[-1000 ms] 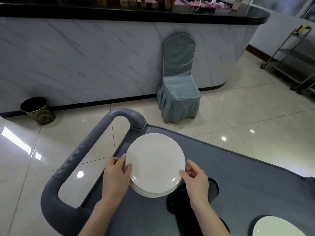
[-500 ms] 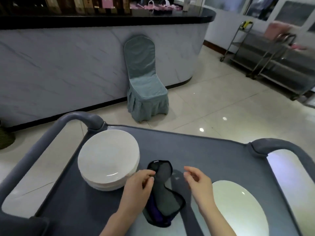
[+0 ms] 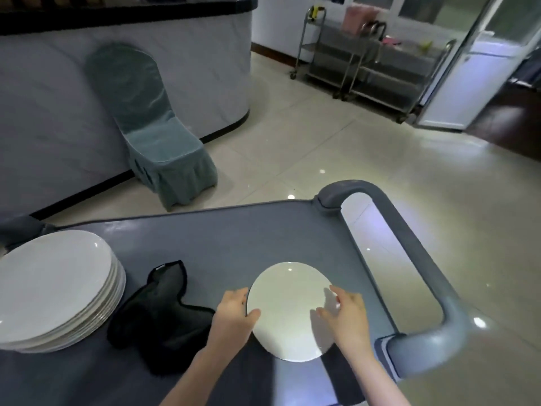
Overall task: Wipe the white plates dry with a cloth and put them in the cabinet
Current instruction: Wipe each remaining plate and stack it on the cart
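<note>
Your surface is the dark grey plastic top of a service cart [image 3: 248, 235], with a looped grey handle [image 3: 415, 253] at its right end. At your left it carries a stack of white round plates [image 3: 52, 285]. Just beside the stack lies a crumpled black cloth [image 3: 164, 315]. A single white round plate [image 3: 287, 306] is near the handle.

I've got two bare hands in view, left hand [image 3: 232, 313] and right hand [image 3: 347, 316]. Both forearms [image 3: 202, 373] run bare down to the bottom frame edge.
</note>
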{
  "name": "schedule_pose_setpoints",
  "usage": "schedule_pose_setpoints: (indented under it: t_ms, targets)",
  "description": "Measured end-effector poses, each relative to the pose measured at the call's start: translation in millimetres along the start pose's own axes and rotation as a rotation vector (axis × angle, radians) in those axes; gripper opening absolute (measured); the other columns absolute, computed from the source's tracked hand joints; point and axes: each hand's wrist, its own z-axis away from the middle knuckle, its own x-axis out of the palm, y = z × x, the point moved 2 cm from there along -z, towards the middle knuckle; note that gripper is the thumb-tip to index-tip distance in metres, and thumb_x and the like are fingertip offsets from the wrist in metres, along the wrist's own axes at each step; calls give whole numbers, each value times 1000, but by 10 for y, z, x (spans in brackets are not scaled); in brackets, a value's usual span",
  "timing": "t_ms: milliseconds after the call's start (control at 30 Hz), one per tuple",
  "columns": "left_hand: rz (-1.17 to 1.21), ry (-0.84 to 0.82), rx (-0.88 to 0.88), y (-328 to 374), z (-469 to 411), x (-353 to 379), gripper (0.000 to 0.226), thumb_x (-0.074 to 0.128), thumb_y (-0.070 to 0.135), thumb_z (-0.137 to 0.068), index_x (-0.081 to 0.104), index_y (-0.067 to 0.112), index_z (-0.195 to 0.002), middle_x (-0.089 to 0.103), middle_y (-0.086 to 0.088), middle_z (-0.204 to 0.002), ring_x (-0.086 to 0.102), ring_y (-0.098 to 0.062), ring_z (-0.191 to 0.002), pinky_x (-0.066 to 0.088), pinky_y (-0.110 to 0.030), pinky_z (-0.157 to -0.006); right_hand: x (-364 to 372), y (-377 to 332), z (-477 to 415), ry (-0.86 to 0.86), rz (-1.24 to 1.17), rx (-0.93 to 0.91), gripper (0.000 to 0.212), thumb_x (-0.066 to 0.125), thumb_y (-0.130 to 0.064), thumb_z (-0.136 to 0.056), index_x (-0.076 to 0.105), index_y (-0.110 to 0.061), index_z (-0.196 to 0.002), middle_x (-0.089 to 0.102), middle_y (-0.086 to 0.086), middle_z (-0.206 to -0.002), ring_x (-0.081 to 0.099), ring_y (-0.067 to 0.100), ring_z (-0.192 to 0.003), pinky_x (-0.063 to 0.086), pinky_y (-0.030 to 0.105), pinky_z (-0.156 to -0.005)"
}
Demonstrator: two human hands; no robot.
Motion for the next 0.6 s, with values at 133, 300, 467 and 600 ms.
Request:
schedule_pose_setpoints:
  t_ms: [133,300,467,600]
  targets:
    - [-45,-25,-35,-13,14,184,38,65,10,-82,61,17,-119,61,-2,-107,52,-19,-100,44,-33,-84,-38,214,-17,-61,-20,67,54,73,-15,-81,55,-16,-133,52,12,-116,47,28,-113,43,31,-86]
    - [2,20,-94,-21,15,279,50,63,-4,-78,58,8,-127,61,-7,-111,54,-23,-103,43,-31,-85,26,308,-48,-131,-180,137,42,70,-6,-81,61,-13,-121,66,1,-101,57,20,-91,39,26,-69]
    - [50,55,-99,-47,67,180,49,66,-4,-73,63,11,-120,64,0,-104,57,-20,-98,42,-25,-79,77,363,-23,-86,-344,139,44,68,6,-78,65,-9,-119,68,1,-86,61,21,-79,47,25,-67]
    - [123,122,-72,-64,157,-18,50,69,-4,-71,65,17,-115,67,2,-100,63,-20,-92,50,-30,-78,139,230,-2,-53,-535,96,44,68,2,-83,60,-18,-121,68,-1,-101,62,12,-90,47,22,-71]
